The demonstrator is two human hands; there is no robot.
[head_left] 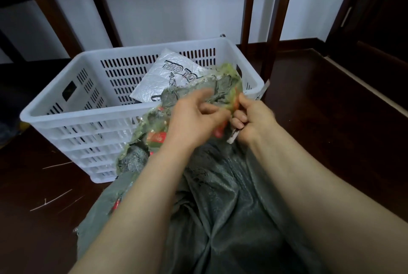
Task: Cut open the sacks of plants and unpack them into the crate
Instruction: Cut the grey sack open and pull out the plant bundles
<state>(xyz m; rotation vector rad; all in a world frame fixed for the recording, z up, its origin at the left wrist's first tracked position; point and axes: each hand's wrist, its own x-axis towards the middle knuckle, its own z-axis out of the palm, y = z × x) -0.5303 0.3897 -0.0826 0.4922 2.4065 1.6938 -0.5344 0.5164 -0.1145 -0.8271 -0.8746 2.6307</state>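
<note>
A person's left hand (194,119) and right hand (254,119) work at a bundle of plants (223,83) wrapped in clear film, held over the near right corner of a white slatted crate (88,119) on a dark wooden floor (331,130). The bundle's long axis runs on a slant. Its lower end is at bottom left, against the crate's front wall, and its upper end is at top right, above the crate's rim. The left fingers are curled and pinch the film near the middle of the bundle, though motion blur hides exactly how. The right fingers are closed round a knife (262,92), with thumb and forefinger touching the bundle's right edge. The knife lies on the same slant as the bundle, butt toward the person and tip pointing up and away to the right, just past the crate's corner. Beneath both forearms spreads a grey-green sack (220,196), crumpled, with red-printed film showing at its left edge. Inside the crate a white padded bag (174,74) with black lettering leans against the back wall. Thin twigs (53,200) lie on the floor to the left, and dark wooden posts (273,19) stand behind the crate.
</note>
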